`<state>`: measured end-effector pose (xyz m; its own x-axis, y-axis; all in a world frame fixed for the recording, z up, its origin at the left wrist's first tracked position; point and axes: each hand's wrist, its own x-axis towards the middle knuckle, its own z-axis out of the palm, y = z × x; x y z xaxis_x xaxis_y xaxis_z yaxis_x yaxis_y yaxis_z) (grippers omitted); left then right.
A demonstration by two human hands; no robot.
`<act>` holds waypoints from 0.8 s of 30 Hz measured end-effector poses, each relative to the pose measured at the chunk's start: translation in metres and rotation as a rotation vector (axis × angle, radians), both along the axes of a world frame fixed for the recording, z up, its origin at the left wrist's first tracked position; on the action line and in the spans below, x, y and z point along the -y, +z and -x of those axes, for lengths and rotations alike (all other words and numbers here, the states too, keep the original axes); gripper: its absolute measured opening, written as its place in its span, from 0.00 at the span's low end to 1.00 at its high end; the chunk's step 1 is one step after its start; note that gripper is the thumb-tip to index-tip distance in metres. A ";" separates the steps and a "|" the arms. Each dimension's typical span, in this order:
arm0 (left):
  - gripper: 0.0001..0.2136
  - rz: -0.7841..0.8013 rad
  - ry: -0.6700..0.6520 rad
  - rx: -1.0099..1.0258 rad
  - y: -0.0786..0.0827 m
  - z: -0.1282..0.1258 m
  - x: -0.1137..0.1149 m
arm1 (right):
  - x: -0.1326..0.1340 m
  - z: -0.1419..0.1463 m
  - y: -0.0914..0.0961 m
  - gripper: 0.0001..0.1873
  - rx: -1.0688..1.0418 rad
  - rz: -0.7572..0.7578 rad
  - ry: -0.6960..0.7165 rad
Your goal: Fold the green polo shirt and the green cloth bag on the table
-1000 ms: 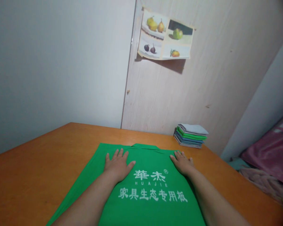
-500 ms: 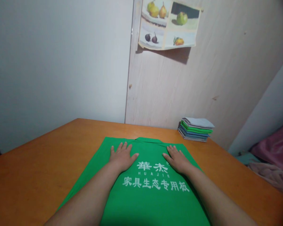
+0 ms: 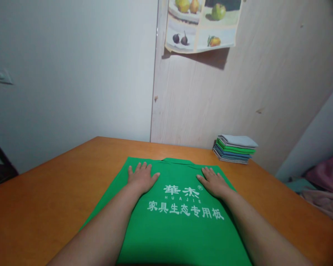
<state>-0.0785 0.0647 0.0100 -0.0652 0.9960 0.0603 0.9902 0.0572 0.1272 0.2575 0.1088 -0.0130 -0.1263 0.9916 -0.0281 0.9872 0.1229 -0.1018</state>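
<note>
A green cloth bag [image 3: 172, 229] with white printed characters lies flat on the orange wooden table [image 3: 44, 195]. My left hand [image 3: 141, 178] rests palm down on the bag's upper left part, fingers spread. My right hand [image 3: 214, 181] lies flat on the upper right part, fingers stretched out. Both hands sit near the bag's far edge, where a folded strip of the bag's handle [image 3: 177, 161] shows between them. Neither hand holds anything.
A stack of folded cloths [image 3: 234, 148], grey, green and blue, sits at the table's far right corner against a pale wood-grain panel. A fruit poster [image 3: 201, 26] hangs above. Pink bedding [image 3: 324, 181] lies to the right. A wall switch [image 3: 1, 75] is at the left.
My hands have slid slightly apart and toward the bag's far edge, staying flat on it. The camera has tilted down a little, so the poster sits higher in view.
</note>
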 end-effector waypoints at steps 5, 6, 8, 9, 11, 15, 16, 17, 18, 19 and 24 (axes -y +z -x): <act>0.37 0.003 -0.203 0.038 0.007 -0.023 0.020 | -0.001 -0.001 -0.001 0.44 0.006 -0.002 0.004; 0.38 0.019 -0.264 0.060 0.007 -0.028 0.024 | -0.002 -0.001 -0.001 0.44 0.008 -0.002 0.005; 0.39 0.069 -0.370 0.091 0.007 -0.035 0.030 | -0.002 -0.001 -0.001 0.44 0.010 0.000 0.005; 0.40 0.095 -0.408 0.096 0.007 -0.037 0.033 | -0.002 -0.001 -0.001 0.44 0.010 0.001 0.003; 0.42 0.129 -0.449 0.090 0.008 -0.038 0.035 | -0.001 0.000 0.000 0.44 0.009 0.002 0.001; 0.44 0.151 -0.438 0.078 0.010 -0.036 0.035 | 0.001 0.000 0.002 0.44 0.008 0.000 0.002; 0.44 0.155 -0.438 0.078 0.010 -0.036 0.034 | 0.002 0.000 0.002 0.43 0.008 -0.001 0.001; 0.45 0.158 -0.439 0.080 0.011 -0.036 0.034 | 0.003 0.001 0.003 0.43 0.008 -0.002 -0.001; 0.45 0.160 -0.442 0.084 0.011 -0.036 0.034 | 0.005 0.003 0.005 0.43 0.006 -0.005 -0.001; 0.45 0.160 -0.444 0.087 0.011 -0.037 0.034 | 0.007 0.005 0.008 0.43 0.002 -0.008 0.003; 0.45 0.152 -0.438 0.093 0.011 -0.038 0.035 | 0.030 0.033 0.022 0.45 -0.092 -0.036 0.152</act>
<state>-0.0408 0.0298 0.0208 0.3650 0.9280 -0.0747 0.9100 -0.3386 0.2394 0.2241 0.0792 0.0093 -0.2750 0.9611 0.0254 0.9438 0.2749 -0.1833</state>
